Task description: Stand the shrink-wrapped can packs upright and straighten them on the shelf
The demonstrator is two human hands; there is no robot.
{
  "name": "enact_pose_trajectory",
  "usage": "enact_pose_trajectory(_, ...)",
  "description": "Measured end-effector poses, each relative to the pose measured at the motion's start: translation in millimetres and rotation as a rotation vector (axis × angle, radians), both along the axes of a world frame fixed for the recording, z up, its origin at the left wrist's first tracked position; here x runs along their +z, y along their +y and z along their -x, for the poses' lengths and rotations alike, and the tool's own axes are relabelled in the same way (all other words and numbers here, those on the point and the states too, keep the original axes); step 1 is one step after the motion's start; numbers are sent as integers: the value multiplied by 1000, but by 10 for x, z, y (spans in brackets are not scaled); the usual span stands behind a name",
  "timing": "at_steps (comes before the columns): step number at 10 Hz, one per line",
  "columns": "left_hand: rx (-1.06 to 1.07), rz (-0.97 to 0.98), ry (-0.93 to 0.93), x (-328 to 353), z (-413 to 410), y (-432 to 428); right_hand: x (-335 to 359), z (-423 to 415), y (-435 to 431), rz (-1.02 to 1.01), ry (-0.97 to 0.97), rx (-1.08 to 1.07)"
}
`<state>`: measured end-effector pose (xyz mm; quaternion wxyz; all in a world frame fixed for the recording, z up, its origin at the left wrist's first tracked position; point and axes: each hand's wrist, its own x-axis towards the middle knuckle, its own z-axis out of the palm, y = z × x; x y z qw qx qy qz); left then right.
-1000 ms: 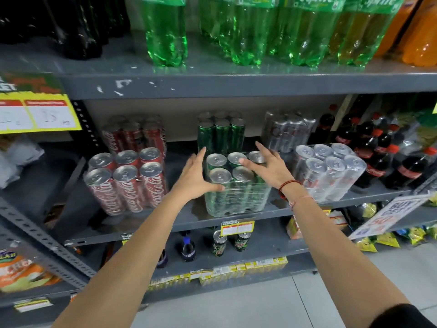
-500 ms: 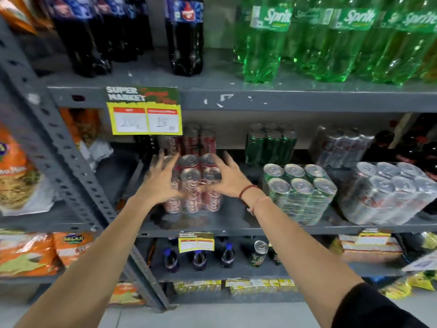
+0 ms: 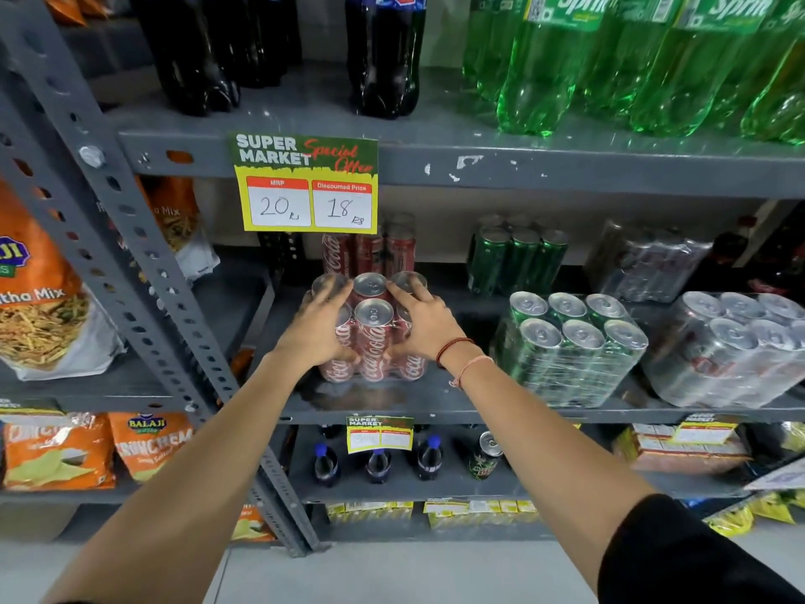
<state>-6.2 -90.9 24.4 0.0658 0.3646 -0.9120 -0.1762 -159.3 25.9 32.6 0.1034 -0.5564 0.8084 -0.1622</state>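
A grey metal shelving rack (image 3: 479,167) filled the view — its paint chipped along the front edge, its perforated upright (image 3: 130,237) slanting down to a pale tiled floor (image 3: 392,577). Behind the shelves a plain light wall (image 3: 440,28) showed. The lighting was even and soft, the shelf recesses dimmer.

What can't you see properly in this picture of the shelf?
- Red can pack, head view: both sides covered by the left hand and right hand.
- Silver can pack: cut off by the right edge.
- Small price tag: numbers too faint to read.
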Motion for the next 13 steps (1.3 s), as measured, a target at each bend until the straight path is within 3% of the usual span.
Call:
enact_pose_trajectory(6, -60, 94, -47, 72, -289, 333, -15, -288, 346, -14, 30, -8)
enact_pose_trajectory(11, -37, 39, -53, 58, -319, 342, 28, -311, 398, -18, 22, 3)
enact_pose_trajectory(12, -32, 32, 12, 169, -379, 384, 192, -301, 507, 104, -41, 22)
enact_pose_trajectory(13, -56, 51, 206, 360, -442, 496, 460, -214, 805, 448, -121, -44)
